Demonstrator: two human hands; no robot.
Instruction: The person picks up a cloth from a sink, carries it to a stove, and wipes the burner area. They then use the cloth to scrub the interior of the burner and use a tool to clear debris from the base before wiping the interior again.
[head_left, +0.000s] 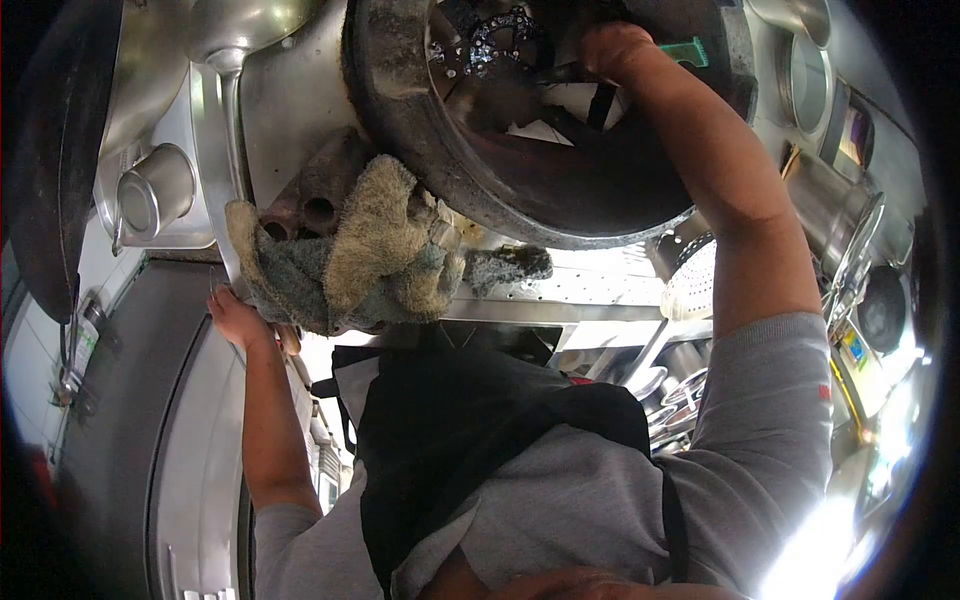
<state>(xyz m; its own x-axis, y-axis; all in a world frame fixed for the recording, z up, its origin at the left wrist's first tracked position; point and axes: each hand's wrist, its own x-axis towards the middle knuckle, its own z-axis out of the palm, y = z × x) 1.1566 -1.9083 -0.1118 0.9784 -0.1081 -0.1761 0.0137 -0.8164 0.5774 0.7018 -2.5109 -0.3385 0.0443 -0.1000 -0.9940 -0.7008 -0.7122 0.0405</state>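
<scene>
My right hand reaches down inside a heavy, blackened burner ring. Its fingers are curled near a dark bar, and what they hold is hidden in the shadow. A small green piece shows just beyond my right wrist. Inside the ring sit a dark burner and pale, broken-looking parts. My left hand rests with its fingers extended at the metal edge of the stove. Close to it lies a bunched, dirty towel, partly over two rusty pipes.
A metal cup and a large ladle are at the left, near a dark wok. A perforated skimmer lies under my right arm. Metal pots crowd the right side, and a grey counter runs at lower left.
</scene>
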